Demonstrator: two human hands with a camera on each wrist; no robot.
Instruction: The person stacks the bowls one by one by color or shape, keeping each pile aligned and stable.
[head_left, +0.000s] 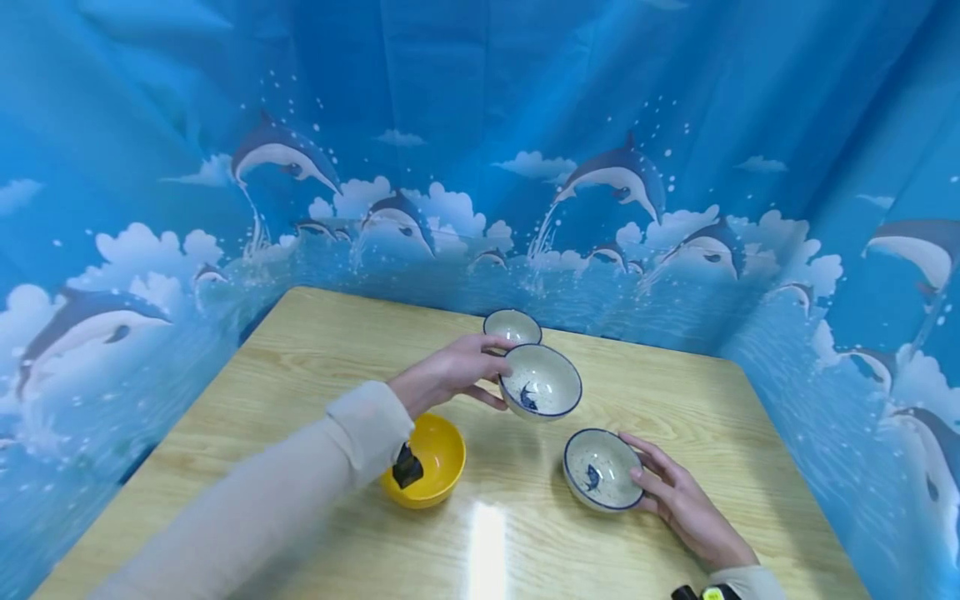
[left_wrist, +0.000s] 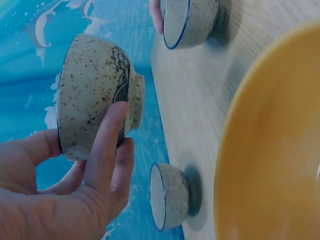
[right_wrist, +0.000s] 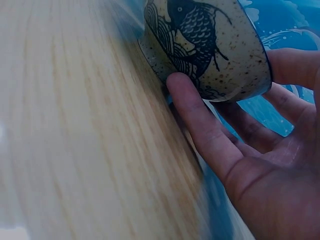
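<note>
My left hand (head_left: 468,371) holds a speckled, blue-rimmed bowl (head_left: 542,385) in the air above the table, thumb near the rim and fingers along its outside. A dark wave pattern runs round this bowl (left_wrist: 95,85) in the left wrist view. Nearer the front right, my right hand (head_left: 686,504) grips a similar bowl (head_left: 600,475) by its side. A blue fish is painted on that bowl's outer wall (right_wrist: 200,45); whether its foot touches the table I cannot tell. Behind the raised bowl stands a smaller blue-rimmed bowl (head_left: 510,323), partly covered by it.
Beneath my left forearm a yellow bowl (head_left: 442,458) rests on the wooden table (head_left: 337,333), partly hidden by the sleeve and a black wrist device (head_left: 407,467). A blue curtain (head_left: 465,125) printed with dolphins surrounds the table's back and sides.
</note>
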